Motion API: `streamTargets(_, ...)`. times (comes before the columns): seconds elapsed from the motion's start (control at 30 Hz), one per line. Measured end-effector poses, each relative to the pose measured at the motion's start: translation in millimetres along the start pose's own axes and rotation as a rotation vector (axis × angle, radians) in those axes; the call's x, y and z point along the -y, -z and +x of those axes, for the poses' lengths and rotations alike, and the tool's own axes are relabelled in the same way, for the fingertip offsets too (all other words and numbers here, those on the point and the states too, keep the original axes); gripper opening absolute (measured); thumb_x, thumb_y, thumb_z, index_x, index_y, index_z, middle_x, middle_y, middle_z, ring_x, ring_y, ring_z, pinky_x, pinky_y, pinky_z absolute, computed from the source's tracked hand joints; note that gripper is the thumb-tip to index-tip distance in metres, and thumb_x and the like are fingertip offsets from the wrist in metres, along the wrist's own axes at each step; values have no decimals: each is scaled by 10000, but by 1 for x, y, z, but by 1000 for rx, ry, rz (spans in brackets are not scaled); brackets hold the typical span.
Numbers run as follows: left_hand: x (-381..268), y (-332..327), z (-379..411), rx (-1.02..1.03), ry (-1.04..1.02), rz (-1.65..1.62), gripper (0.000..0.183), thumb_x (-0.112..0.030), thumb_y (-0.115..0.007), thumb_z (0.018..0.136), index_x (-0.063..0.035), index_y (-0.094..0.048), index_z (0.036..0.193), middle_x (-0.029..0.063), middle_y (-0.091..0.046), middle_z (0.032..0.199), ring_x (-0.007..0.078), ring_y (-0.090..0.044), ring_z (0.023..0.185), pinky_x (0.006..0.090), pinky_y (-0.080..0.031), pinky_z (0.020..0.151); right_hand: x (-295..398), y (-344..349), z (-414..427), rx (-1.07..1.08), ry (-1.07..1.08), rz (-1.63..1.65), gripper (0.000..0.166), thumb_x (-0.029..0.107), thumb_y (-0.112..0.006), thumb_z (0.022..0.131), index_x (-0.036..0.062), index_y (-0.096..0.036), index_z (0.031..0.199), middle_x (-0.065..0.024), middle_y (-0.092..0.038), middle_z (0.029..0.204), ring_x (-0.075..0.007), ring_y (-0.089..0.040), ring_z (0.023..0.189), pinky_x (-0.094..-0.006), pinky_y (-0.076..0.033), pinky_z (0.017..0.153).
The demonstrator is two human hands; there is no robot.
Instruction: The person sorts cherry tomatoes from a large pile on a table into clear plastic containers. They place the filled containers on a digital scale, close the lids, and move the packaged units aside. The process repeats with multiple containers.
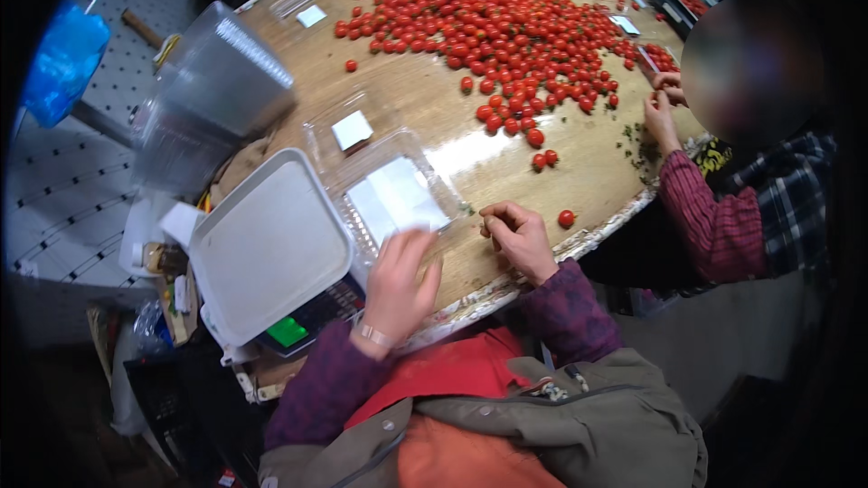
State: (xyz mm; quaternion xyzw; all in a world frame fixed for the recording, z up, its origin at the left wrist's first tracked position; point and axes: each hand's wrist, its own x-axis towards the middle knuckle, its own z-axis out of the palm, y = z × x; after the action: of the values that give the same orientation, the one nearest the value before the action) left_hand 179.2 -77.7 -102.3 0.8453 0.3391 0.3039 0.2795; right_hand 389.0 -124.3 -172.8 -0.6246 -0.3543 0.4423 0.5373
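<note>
My left hand (403,285) hovers, slightly blurred, over the near edge of a clear plastic punnet (441,183) lined with white paper (395,200). Whether anything lies under its fingers is hidden. My right hand (519,237) is just right of the punnet above the wooden table (434,95), thumb and forefinger close together; I cannot tell if a small bit is between them. A single cherry tomato (566,219) lies right of that hand. Two more tomatoes (544,160) sit farther up, below a large heap of cherry tomatoes (475,13).
A digital scale with a grey tray (271,244) stands at left, beside stacked clear plastic containers (224,74). Behind the punnet is another clear container with a white card (352,130). At right, a co-worker's hands (661,112) work near green stem bits (635,146) and a filled punnet (658,59).
</note>
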Motion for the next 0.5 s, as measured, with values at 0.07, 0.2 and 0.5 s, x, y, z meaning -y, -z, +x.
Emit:
streamTargets(0.07, 0, -2, -36, 1, -29, -142, 191, -19, -656, 762, 1, -629, 950, 140, -625, 856, 294, -619, 743, 342, -499, 648, 13, 20, 15, -76, 155, -137, 134, 68, -580, 895, -14, -640, 981, -35, -643, 769, -70, -572, 659, -211, -463, 587)
streamTargets(0.2, 13, -22, -74, 188, 85, -223, 224, -45, -680, 747, -17, -637, 964, 131, -606, 864, 271, -603, 729, 336, -490, 633, 40, 49, 88, -197, 482, -637, 217, 157, -606, 828, 43, -650, 1006, -128, -641, 954, -273, -610, 866, -363, -477, 787)
streamTargets(0.5, 22, -42, -59, 194, -30, 116, 398, -94, -657, 761, -15, -572, 1142, 194, -514, 1191, 375, -505, 1110, 400, -432, 921, 5, 38, 183, -99, 341, -1365, 463, 396, -531, 873, 245, -487, 1309, -134, -388, 1415, -399, -255, 1357, -653, -242, 1011)
